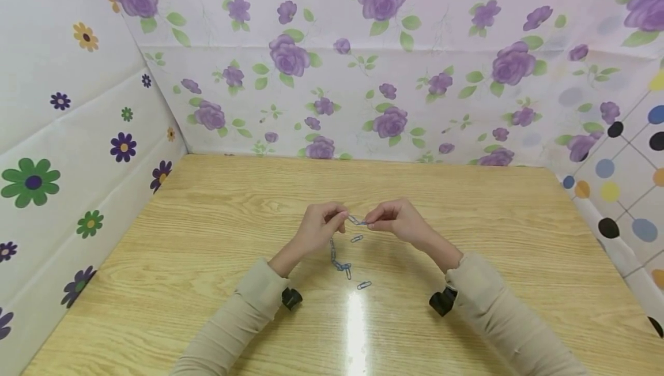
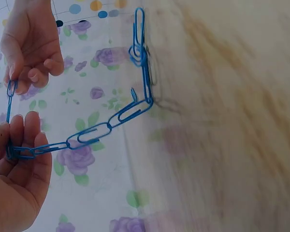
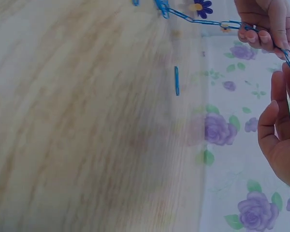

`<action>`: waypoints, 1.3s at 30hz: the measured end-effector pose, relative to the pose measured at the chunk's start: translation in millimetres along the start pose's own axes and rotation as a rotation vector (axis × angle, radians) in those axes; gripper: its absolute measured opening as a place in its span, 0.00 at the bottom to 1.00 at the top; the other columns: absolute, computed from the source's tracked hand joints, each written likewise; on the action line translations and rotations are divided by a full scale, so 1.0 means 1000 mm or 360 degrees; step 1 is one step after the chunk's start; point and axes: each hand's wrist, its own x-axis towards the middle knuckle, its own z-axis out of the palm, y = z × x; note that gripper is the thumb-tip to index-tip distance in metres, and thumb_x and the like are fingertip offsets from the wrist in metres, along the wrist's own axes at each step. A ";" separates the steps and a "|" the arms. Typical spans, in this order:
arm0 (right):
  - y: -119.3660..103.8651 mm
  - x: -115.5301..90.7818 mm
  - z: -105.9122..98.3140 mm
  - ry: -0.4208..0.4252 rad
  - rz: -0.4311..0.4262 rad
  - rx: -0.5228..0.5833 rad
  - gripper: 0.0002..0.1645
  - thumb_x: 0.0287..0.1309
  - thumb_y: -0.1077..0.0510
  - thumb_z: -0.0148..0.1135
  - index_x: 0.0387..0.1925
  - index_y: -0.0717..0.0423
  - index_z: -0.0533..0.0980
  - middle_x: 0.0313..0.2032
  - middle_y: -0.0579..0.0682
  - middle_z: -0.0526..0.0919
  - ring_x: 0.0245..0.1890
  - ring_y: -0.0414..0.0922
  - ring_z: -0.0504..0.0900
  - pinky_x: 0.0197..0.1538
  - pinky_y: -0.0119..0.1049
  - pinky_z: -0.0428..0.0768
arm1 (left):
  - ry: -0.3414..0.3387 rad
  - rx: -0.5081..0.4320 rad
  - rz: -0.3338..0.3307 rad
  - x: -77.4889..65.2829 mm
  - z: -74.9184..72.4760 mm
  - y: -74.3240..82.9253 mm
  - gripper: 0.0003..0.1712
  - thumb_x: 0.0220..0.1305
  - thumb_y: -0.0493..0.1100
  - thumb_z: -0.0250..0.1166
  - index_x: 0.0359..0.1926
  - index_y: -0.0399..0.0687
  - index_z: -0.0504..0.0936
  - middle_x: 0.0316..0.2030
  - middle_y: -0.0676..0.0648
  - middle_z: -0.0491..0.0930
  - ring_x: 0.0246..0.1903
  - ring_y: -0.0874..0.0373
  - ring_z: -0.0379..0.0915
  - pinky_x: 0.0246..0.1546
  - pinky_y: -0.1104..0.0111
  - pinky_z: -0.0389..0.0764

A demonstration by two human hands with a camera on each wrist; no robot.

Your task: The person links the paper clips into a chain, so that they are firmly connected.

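Observation:
A chain of linked blue paper clips (image 2: 89,135) hangs from my left hand (image 1: 316,227), its lower end lying on the table. The left thumb and fingers pinch the chain near its upper end. Between the two hands a short stretch of paper clips (image 1: 355,221) spans the gap. My right hand (image 1: 398,223) pinches the far clip of that stretch between thumb and fingertips. In the left wrist view, the right hand (image 2: 33,43) is above the left hand (image 2: 19,179). Whether the clip at the right fingertips is hooked into its neighbour is too small to tell.
One loose paper clip (image 1: 357,239) lies below the hands, and another loose paper clip (image 1: 364,285) lies nearer the front. The wooden table (image 1: 207,220) meets a flowered cloth wall (image 1: 332,64) at the back, with patterned cloth at both sides.

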 end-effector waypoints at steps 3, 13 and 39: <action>-0.001 -0.002 0.001 0.0009 -0.0001 -0.0014 0.07 0.51 0.70 0.61 0.32 0.74 0.77 0.36 0.59 0.81 0.36 0.47 0.81 0.40 0.37 0.79 | -0.0002 -0.0011 -0.0025 0.000 -0.001 -0.001 0.07 0.63 0.29 0.54 0.31 0.27 0.77 0.18 0.39 0.77 0.17 0.62 0.69 0.17 0.76 0.68; -0.004 0.000 0.005 0.0246 0.0029 -0.0053 0.10 0.51 0.64 0.64 0.35 0.70 0.80 0.33 0.56 0.82 0.31 0.43 0.80 0.40 0.40 0.78 | -0.0118 -0.0320 -0.0232 -0.002 -0.003 -0.006 0.11 0.59 0.26 0.52 0.43 0.26 0.75 0.28 0.34 0.76 0.25 0.40 0.74 0.27 0.57 0.78; 0.013 0.010 0.005 0.0100 0.0170 -0.0474 0.12 0.50 0.67 0.63 0.39 0.67 0.79 0.27 0.50 0.79 0.26 0.42 0.73 0.31 0.35 0.74 | -0.0107 -0.0179 -0.0229 0.004 -0.007 -0.016 0.06 0.64 0.30 0.53 0.35 0.31 0.76 0.21 0.36 0.72 0.22 0.40 0.69 0.21 0.66 0.72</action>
